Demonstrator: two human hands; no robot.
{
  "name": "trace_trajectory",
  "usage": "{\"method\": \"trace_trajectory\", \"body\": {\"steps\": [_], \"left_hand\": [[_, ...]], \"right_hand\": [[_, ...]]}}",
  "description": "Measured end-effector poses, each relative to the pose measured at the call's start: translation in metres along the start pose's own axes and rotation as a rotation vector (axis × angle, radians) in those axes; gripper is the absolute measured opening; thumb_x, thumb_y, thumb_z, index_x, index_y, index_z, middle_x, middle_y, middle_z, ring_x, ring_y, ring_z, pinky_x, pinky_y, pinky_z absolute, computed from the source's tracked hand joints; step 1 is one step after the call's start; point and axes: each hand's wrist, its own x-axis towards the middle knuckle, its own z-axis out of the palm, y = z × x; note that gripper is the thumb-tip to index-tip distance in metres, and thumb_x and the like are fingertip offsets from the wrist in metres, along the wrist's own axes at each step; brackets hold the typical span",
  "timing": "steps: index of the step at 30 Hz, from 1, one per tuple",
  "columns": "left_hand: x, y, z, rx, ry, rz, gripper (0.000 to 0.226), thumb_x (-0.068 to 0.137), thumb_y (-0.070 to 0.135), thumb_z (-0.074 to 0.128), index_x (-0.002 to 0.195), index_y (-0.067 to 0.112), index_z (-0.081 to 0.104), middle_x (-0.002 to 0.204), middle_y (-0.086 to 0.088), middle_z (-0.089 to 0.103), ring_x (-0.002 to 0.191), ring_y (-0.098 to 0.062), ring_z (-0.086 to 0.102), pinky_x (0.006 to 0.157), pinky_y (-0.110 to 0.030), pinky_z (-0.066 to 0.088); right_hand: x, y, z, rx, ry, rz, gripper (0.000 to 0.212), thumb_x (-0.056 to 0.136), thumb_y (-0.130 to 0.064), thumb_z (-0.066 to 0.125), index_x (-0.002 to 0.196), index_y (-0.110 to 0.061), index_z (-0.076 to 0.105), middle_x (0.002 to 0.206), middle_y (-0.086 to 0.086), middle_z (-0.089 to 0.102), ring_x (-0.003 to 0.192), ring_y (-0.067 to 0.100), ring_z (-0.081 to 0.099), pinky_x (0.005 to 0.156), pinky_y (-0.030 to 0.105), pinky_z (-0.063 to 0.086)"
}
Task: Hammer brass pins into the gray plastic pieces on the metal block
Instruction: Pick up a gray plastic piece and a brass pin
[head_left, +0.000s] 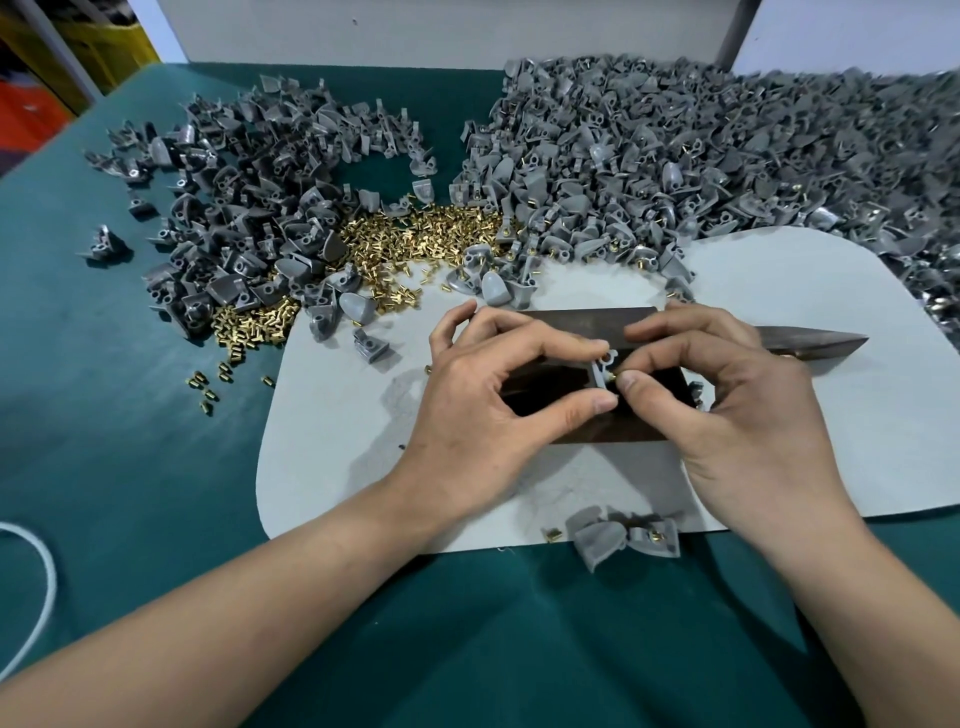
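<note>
Both over metal block | left grip pinches gray piece, right grip pinches brass pin | pin pile, piece heaps behind

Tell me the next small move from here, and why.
Probably press the small brass pin into the gray plastic piece. The left hand pinches the piece above the dark metal block, the right hand pinches the pin at its side, and the pin looks not yet seated.
</note>
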Motion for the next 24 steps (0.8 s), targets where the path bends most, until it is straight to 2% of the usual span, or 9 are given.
{"method": "trace_trajectory", "body": {"steps": [2,7,14,19,24], "left_hand": [[0.0003,-0.0004,0.0001,0.003,-0.001,0.007,0.028,0.072,0.032,0.078,0.098,0.033,0.068,0.09,0.039,0.056,0.101,0.014,0.045,0.104,-0.058,0.03],[-0.0003,-0.0009,0.0006,-0.003,-0.005,0.002,0.028,0.072,0.033,0.077,0.098,0.034,0.068,0.09,0.038,0.056,0.102,0.014,0.044,0.105,-0.057,0.029],[0.0005,-0.0015,0.0003,-0.003,-0.013,0.01,0.028,0.073,0.031,0.077,0.1,0.033,0.068,0.093,0.034,0.06,0.101,0.011,0.046,0.106,-0.057,0.027],[0.001,-0.0012,0.0003,-0.008,-0.014,0.011,0.028,0.073,0.03,0.077,0.1,0.032,0.069,0.097,0.029,0.064,0.1,0.008,0.048,0.105,-0.058,0.027],[0.0021,-0.0011,0.0007,-0.008,-0.009,0.017,0.029,0.072,0.031,0.078,0.099,0.033,0.068,0.097,0.027,0.065,0.098,0.003,0.051,0.105,-0.058,0.026]], "right_hand": [[0.0003,-0.0003,0.0,-0.006,-0.004,-0.001,0.015,0.072,-0.019,0.068,0.066,-0.032,0.064,0.097,-0.019,0.061,0.11,0.009,0.052,0.098,0.018,0.032],[-0.0008,-0.0009,-0.0003,-0.092,0.008,-0.036,0.013,0.073,-0.021,0.067,0.067,-0.031,0.062,0.099,-0.017,0.06,0.114,0.007,0.047,0.094,0.004,0.026],[0.0003,-0.0007,-0.0008,-0.261,0.039,-0.204,0.018,0.075,-0.004,0.074,0.073,-0.019,0.065,0.098,-0.006,0.059,0.12,0.018,0.04,0.102,0.016,0.027],[0.0011,-0.0018,-0.001,-0.324,0.045,-0.255,0.006,0.077,-0.01,0.07,0.072,-0.01,0.067,0.101,-0.004,0.058,0.122,0.018,0.035,0.102,0.014,0.025],[0.0022,-0.0016,-0.0008,-0.269,0.028,-0.221,0.01,0.076,-0.012,0.071,0.071,-0.017,0.064,0.098,-0.01,0.057,0.122,0.014,0.035,0.102,0.012,0.024]]}}
